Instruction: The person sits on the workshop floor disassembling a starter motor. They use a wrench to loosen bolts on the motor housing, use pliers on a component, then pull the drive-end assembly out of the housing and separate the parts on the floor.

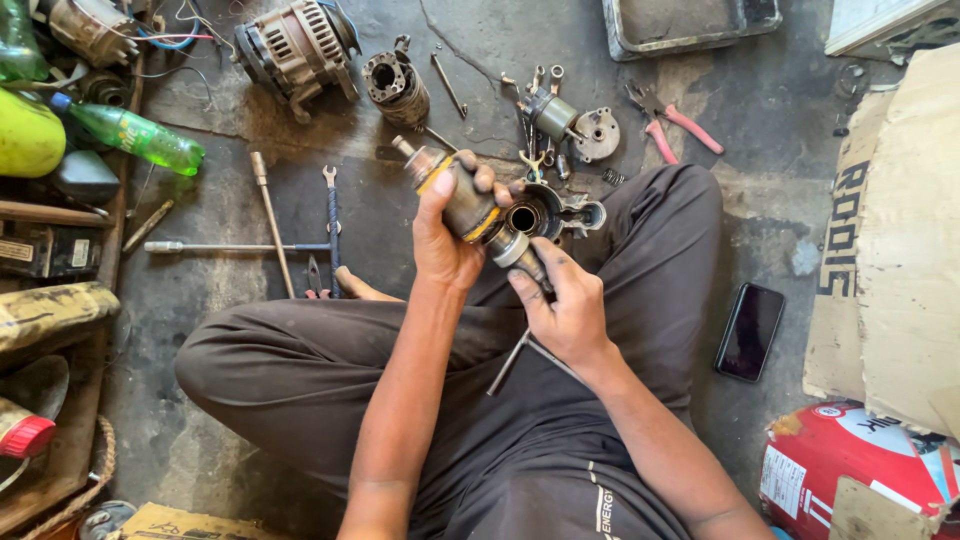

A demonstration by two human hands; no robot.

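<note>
- The motor (462,195) is clamped in the left hand (445,240).
- The housing (545,215) is pinched by right hand (565,300) fingers; both are best kept in line.

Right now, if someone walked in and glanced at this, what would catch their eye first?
The two hands at the centre: the left hand wraps a greasy cylindrical motor body, while the right hand steadies its metal end housing. Then the bright things around the concrete floor: pink-handled pliers at upper right, a green bottle at upper left and a black phone beside the knee.
</note>
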